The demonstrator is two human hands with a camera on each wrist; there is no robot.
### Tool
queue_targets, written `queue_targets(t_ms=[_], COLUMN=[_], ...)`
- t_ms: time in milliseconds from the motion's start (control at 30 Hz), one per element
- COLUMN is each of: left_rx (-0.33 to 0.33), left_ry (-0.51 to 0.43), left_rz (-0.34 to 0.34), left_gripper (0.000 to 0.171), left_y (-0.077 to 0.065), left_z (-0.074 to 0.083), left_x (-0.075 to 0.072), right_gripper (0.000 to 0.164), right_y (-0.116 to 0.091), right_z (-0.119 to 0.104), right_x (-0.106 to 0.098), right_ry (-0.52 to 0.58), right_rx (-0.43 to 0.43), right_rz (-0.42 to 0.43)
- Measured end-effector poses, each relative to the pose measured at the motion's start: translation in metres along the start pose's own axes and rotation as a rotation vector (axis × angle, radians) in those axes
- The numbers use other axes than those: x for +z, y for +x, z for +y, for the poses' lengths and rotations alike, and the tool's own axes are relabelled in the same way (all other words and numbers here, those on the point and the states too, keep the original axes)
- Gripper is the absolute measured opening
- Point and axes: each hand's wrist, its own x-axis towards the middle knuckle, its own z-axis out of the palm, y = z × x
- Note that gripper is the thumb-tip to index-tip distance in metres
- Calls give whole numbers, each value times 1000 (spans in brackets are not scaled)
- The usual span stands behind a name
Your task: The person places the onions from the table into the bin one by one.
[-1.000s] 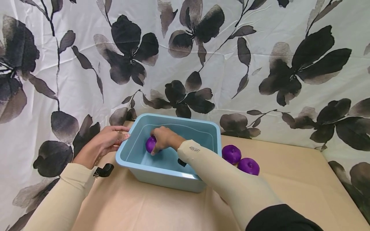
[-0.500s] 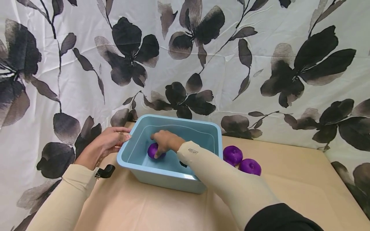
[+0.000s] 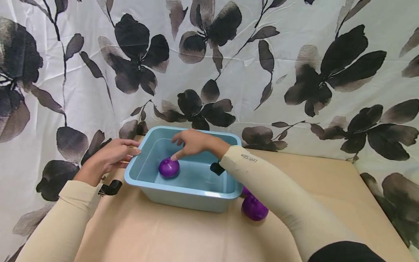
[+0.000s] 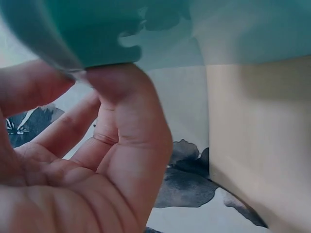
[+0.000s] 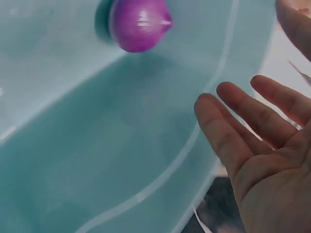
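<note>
A glossy purple onion (image 3: 168, 168) sits on the floor of the light-blue plastic bin (image 3: 183, 203), toward its left end. Over the bin, my right hand (image 3: 198, 142) hovers with fingers spread and nothing held; the right wrist view shows those fingers apart from the onion (image 5: 138, 25), whose pointed tip is visible. At the bin's left rim, my left hand (image 3: 109, 157) pinches the edge between thumb and fingers, as the left wrist view of the hand (image 4: 114, 141) confirms.
Right of the bin, another purple onion (image 3: 255, 208) rests on the tan tabletop (image 3: 183, 236). One more onion (image 3: 246, 191) shows partly between bin and right sleeve. A floral cloth (image 3: 248, 83) hangs behind.
My right hand has let go of the onion in the bin and lifted up and to the right. My left hand stays at the rim. The head view has shifted slightly.
</note>
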Motion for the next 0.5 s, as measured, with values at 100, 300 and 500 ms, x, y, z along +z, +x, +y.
queue_targets(t_ms=[100,300,500], left_rx=[-6,-10,-1], left_ry=[42,115,187], left_rz=[-14,-15,-15], left_gripper=[66,69,66], left_y=[0,1,-1], left_z=[2,4,8], left_x=[-1,0,0], right_gripper=[67,61,58], right_y=[-26,-81,-134], right_z=[4,16,25], right_x=[-11,-22,-15], right_ry=[49,149,306], right_rx=[-27,-86,-108], right_rz=[31,107,134])
